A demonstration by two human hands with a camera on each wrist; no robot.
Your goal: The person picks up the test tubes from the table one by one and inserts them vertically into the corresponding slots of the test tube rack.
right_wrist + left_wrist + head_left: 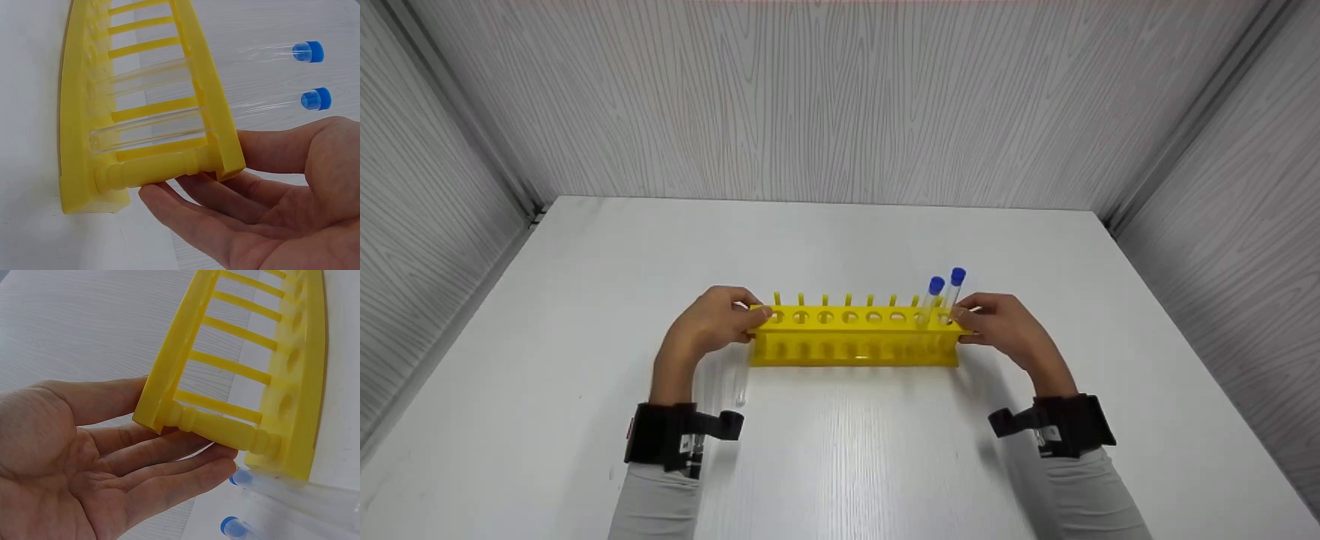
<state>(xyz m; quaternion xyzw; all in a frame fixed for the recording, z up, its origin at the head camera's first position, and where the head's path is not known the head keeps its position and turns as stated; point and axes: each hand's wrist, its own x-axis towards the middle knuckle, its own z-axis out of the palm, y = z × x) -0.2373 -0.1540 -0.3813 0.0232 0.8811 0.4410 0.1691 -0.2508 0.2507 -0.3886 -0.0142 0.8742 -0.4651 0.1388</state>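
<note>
A yellow test tube rack (855, 352) stands lengthwise between both hands, with a row of round holes along its top. At its left end, my left hand (718, 322) grips the top plate, thumb above and fingers beneath. My right hand (1006, 326) holds the opposite end the same way. Two clear test tubes with blue caps, one test tube (152, 128) and another test tube (146, 76), sit in the rack's rightmost holes. Below my left hand, a loose clear test tube (740, 386) lies on the table, with another loose test tube (233, 527) beside it, both blue-capped.
The white table (847, 457) extends around the rack on all sides. Grey wood-grain panels stand at the back (825, 105), left and right. A black strap with a camera arm sits on each wrist.
</note>
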